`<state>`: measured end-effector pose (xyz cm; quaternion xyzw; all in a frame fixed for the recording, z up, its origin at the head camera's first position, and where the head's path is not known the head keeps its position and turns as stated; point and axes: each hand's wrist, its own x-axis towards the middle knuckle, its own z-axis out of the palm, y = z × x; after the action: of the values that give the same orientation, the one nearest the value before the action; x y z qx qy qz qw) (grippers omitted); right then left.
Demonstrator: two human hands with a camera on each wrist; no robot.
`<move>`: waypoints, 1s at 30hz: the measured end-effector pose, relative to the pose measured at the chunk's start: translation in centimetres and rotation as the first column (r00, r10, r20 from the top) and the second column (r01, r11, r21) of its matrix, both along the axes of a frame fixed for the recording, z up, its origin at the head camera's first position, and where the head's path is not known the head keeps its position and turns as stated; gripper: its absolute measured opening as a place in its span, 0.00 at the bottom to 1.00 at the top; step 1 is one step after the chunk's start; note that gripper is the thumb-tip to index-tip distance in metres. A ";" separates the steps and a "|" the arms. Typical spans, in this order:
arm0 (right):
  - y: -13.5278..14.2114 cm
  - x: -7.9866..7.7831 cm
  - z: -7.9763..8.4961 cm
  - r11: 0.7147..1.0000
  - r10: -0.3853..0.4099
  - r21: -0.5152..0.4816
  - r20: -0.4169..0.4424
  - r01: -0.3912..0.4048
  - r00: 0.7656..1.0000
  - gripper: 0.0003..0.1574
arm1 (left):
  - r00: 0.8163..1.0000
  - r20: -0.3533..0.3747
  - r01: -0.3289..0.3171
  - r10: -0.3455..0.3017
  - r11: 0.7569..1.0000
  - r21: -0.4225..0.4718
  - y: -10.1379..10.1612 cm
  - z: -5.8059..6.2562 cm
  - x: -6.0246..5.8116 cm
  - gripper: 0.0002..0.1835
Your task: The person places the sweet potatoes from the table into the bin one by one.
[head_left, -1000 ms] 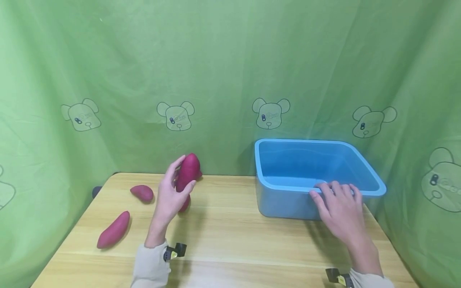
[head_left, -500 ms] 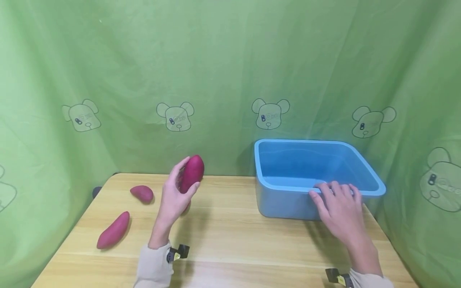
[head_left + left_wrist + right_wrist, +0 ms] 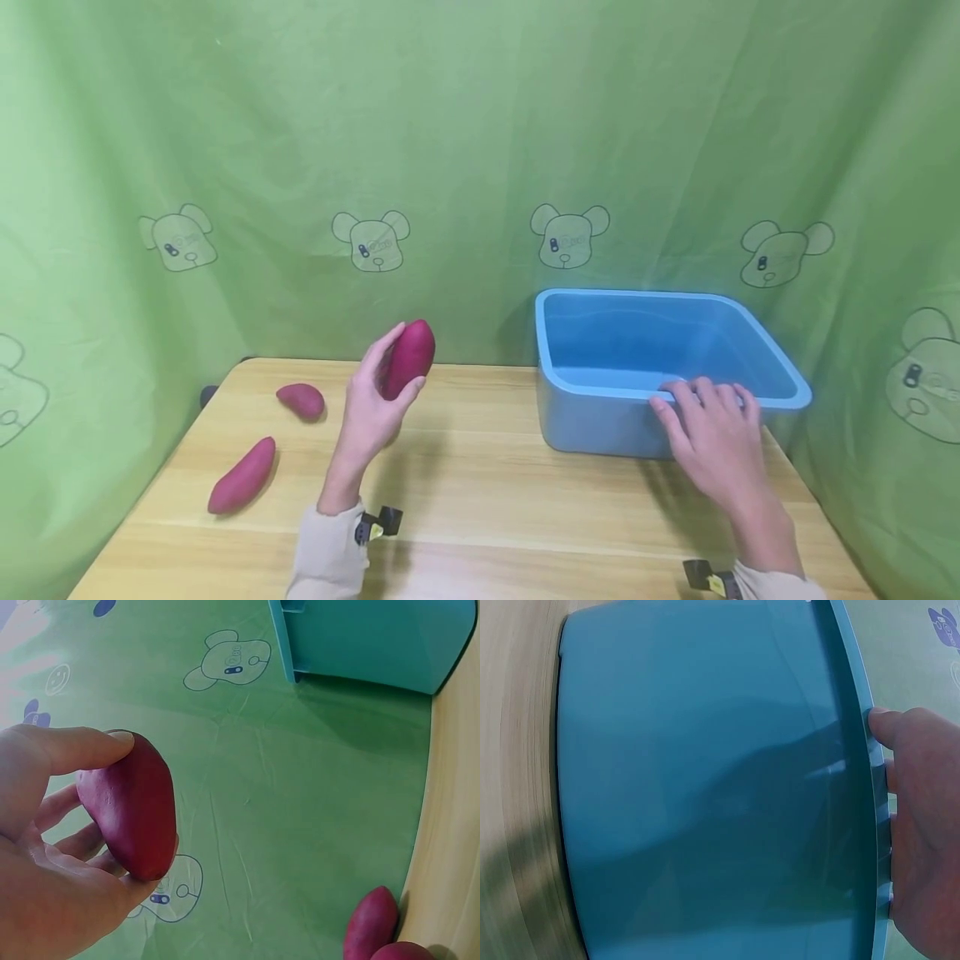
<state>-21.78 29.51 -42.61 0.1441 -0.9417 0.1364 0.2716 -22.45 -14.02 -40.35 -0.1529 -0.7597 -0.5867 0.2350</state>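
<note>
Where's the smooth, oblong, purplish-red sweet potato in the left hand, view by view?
Head: the sweet potato left of centre, in the left hand.
Left wrist: left of centre, mid-height.
Right wrist: not in it.
Landmark in all three: the blue, rectangular plastic bin.

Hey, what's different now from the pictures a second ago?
The left hand has moved slightly right, toward the blue tub, carrying the held sweet potato with it. Nothing was newly grasped or let go. The right hand stays on the tub's near rim, and the short sweet potato and the long sweet potato lie where they were.
</note>
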 end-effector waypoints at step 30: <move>-0.2 0.2 0.2 1.000 0.001 -0.007 -0.004 -0.001 1.000 0.21 | 0.997 -0.070 0.039 -0.039 0.999 -0.011 1.8 -0.5 -0.3 0.41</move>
<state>-21.58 29.31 -42.40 0.1438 -0.9406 0.1398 0.2738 -22.79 -12.26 -40.85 -0.1893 -0.7507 -0.5819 0.2491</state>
